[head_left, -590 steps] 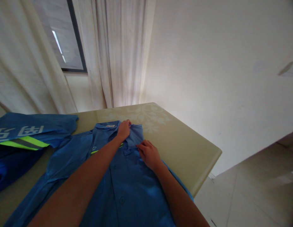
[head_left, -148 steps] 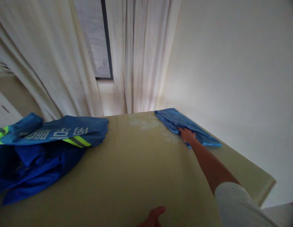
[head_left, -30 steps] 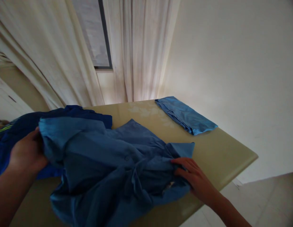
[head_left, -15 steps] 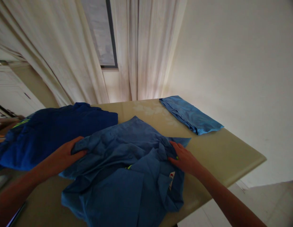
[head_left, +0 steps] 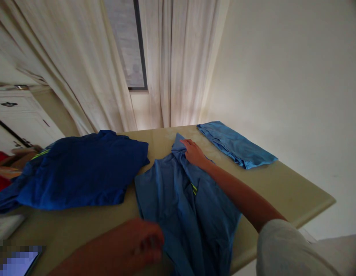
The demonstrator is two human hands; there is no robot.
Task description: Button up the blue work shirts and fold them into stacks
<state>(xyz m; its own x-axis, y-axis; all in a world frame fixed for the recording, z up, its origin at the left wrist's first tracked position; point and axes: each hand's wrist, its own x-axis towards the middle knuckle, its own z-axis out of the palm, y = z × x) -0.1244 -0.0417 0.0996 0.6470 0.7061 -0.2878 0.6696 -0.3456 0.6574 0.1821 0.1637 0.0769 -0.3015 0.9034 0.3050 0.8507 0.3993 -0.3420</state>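
Note:
A light-blue work shirt [head_left: 172, 199] with small yellow-green stripes lies spread and creased on the table, its lower part running out of the bottom of the view. My right hand [head_left: 193, 153] is closed on the shirt's far end, near a pointed corner of the cloth. Nearer to me, my left hand [head_left: 145, 241] is beside the shirt's left edge. Its fingers look curled but are smeared by motion, so whether they grip any cloth cannot be told.
A darker blue garment [head_left: 86, 172] lies heaped on the left of the table [head_left: 299, 191]. A folded light-blue garment [head_left: 235, 143] rests by the wall at the right. Near the front left are a white item [head_left: 7, 226] and a lit screen [head_left: 18, 262]. Curtains [head_left: 155, 65] hang behind.
The shirt has been turned and pulled out lengthwise. My right hand has moved away from me and to the left with its cloth. My left hand has come nearer and to the right.

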